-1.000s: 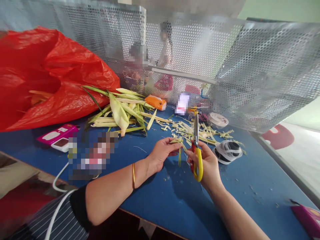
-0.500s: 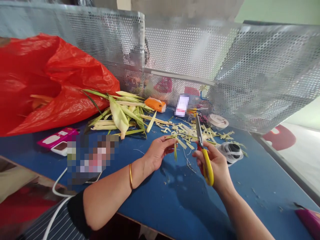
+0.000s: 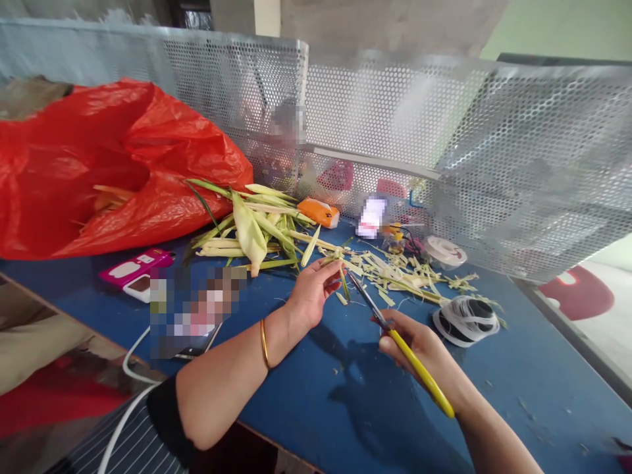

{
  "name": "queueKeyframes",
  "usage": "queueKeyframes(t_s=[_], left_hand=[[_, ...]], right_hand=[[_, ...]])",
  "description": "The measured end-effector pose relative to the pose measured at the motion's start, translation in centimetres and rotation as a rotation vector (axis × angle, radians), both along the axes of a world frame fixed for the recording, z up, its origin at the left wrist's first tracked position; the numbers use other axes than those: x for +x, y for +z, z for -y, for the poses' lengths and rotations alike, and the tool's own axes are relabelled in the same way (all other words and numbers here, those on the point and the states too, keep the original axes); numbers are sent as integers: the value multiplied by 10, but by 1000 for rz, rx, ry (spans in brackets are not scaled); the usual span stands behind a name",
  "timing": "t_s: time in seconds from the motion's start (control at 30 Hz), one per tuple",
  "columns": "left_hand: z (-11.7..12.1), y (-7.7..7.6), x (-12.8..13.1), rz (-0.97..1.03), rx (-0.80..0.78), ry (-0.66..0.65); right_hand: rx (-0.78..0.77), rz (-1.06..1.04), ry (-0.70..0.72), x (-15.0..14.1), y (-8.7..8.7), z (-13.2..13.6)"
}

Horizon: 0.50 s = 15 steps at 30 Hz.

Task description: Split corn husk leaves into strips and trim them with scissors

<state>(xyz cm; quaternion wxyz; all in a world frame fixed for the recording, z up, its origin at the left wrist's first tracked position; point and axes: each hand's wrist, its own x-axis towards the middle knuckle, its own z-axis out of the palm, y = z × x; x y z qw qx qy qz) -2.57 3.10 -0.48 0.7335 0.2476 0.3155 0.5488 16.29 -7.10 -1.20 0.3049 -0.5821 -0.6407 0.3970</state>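
Observation:
Between the thumb and fingers of my left hand point(image 3: 312, 289) is pinched a small green leaf piece point(image 3: 344, 282), its narrow end hanging down. My right hand point(image 3: 417, 345) grips yellow-handled scissors point(image 3: 419, 372). Their blades point(image 3: 366, 296) point up and left, with the tips close to the leaf piece; whether they touch it I cannot tell. Cut leaf scraps point(image 3: 395, 273) lie on the blue table point(image 3: 306, 395) just behind both hands. A pile of long pale-green leaves point(image 3: 249, 230) rests farther left.
A red plastic bag point(image 3: 187, 151) fills the left back. Near it lie a magenta box point(image 3: 133, 268) and a blurred phone point(image 3: 197, 329). An orange tissue pack point(image 3: 318, 212), a lit phone point(image 3: 371, 217), a white tape roll point(image 3: 444, 251) and a black-and-white bundle point(image 3: 465, 320) stand around. A perforated metal screen point(image 3: 375, 112) borders the back.
The scissors have swung from nearly upright to a leftward slant, bringing their tips to the leaf piece. My left hand keeps its pinch. The whole view has shifted slightly.

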Motion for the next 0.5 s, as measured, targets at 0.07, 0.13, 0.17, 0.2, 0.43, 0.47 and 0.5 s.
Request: queueKeyframes(t_s=[0.07,0.13,0.17,0.2,0.43,0.47,0.5], left_hand=[[1,0,1,1,-3,-8],[2,0,2,0,-2,-29],[3,0,3,-1,-1,-45],[3,0,3,-3,-2,-58],[6,0,4,-11,-2,-96],[7,0,5,-8,0,-93],[7,0,5,-4,1,-92]], right_hand=[[8,0,-24,-1,0,-1],[24,2,-63,-2,0,-1],[35,7,-86,-2,0,-1],[47,14,-106,-2,-1,-2],[145,94,-171,2,-15,-4],[147,111,-178,3,-16,-4],[151,133,-187,3,-16,-4]])
